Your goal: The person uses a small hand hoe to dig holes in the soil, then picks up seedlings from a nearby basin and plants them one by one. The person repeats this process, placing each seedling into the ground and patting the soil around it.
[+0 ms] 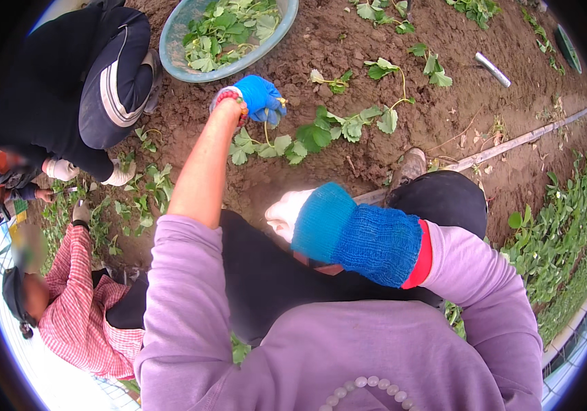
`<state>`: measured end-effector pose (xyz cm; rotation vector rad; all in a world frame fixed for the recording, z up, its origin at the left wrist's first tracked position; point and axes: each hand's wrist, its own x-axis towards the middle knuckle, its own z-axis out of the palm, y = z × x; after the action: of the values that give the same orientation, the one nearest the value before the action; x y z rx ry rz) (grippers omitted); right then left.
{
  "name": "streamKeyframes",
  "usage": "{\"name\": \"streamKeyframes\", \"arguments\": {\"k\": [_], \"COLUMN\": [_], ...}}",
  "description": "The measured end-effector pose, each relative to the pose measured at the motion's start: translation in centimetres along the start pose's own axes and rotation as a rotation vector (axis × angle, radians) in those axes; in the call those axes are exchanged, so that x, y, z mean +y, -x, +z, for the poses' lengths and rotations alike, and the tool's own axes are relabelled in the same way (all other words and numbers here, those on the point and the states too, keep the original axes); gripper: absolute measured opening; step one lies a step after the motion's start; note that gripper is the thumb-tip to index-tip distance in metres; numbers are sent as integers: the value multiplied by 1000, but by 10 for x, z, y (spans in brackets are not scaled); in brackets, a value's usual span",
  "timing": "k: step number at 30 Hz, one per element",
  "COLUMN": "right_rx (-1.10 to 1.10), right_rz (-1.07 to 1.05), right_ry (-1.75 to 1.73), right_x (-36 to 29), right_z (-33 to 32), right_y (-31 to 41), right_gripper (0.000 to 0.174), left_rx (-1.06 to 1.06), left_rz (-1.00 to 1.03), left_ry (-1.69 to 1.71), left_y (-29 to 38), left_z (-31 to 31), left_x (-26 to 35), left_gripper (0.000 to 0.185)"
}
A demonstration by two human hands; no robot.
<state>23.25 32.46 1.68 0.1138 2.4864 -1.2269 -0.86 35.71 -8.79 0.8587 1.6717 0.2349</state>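
My left hand, in a blue glove with a red bead bracelet at the wrist, is closed on the stem of a leafy strawberry runner. Its leaves hang just below the fingers, above the soil. My right hand, in a white glove with blue knitted cuffs over the sleeve, is in front of my knees with its fingers curled. Glare hides whether anything is in it. Along the soil to the right of my left hand lies another leafy runner. Beyond that hand stands a green basin with cut runners in it.
At the left, a crouching person in dark clothes and a person in a checked shirt work among plants. A metal tube lies on the soil. A thin pipe runs beside a planted bed.
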Motion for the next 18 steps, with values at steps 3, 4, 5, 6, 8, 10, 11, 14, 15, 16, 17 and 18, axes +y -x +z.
{"name": "streamKeyframes", "arguments": {"k": [3, 4, 5, 6, 8, 10, 11, 14, 15, 16, 17, 18], "right_rx": [-3, 22, 27, 48, 69, 51, 51, 97, 97, 107, 113, 125], "right_rz": [4, -13, -9, -17, -12, 13, 32, 35, 30, 15, 2, -15], "right_ry": [-2, -3, -35, -71, -89, -62, -57, -123, -139, -151, -163, -176], "right_x": [-2, -2, -2, -2, -2, -3, -3, -2, -1, -1, 0, -1], "right_z": [-3, -4, -5, -6, -8, -10, -10, -15, -17, -19, -22, -24], "right_y": [2, 3, 5, 7, 11, 16, 17, 20, 20, 19, 19, 19], "right_gripper": [19, 20, 20, 20, 21, 21, 20, 19, 19, 19, 19, 19], "left_rx": [2, 58, 141, 228, 390, 551, 603, 602, 599, 669, 729, 762], "left_rz": [-15, 70, 121, 119, 111, 109, 27, -185, -188, -222, -219, -242], "left_ry": [-9, -93, -109, -73, 11, 107, 135, 693, 758, 523, 296, 139], "left_y": [-53, -69, -83, -95, -112, -119, -120, -121, -121, -122, -124, -123], "left_z": [43, 60, 75, 86, 104, 118, 121, 123, 122, 119, 116, 115], "left_x": [-47, -62, -75, -86, -99, -101, -99, -87, -82, -78, -74, -71], "left_gripper": [13, 15, 18, 19, 19, 18, 17, 18, 18, 18, 19, 20]}}
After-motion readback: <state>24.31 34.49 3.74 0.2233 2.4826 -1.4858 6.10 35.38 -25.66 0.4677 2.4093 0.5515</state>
